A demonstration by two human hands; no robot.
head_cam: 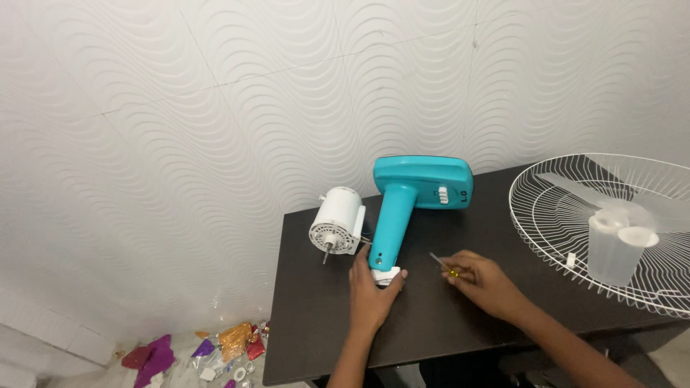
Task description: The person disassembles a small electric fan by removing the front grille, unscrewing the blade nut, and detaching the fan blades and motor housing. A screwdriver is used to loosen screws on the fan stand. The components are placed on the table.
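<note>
Teal stand: a teal fan stand (402, 208) lies on its side on the dark table (323, 323), its flat base against the wall and its neck pointing toward the person.
Neck end: the white fitting (386, 276) at the end of the neck sits under the left hand's fingers.
Left hand: the left hand (371, 293) is clamped around that end of the neck, thumb on one side and fingers on the other.
Right hand: the right hand (483, 282) is closed on a small screwdriver (443, 264) with a yellow handle, its thin shaft pointing toward the stand; the hand rests on the table just right of the neck.
Motor: a white motor housing (336, 221) lies just left of the neck, shaft forward.
Grille: a white wire fan guard (546, 215) lies at the right, with translucent blades (622, 241) on it.
Floor: coloured foil scraps (198, 352) lie below the table's left edge.
</note>
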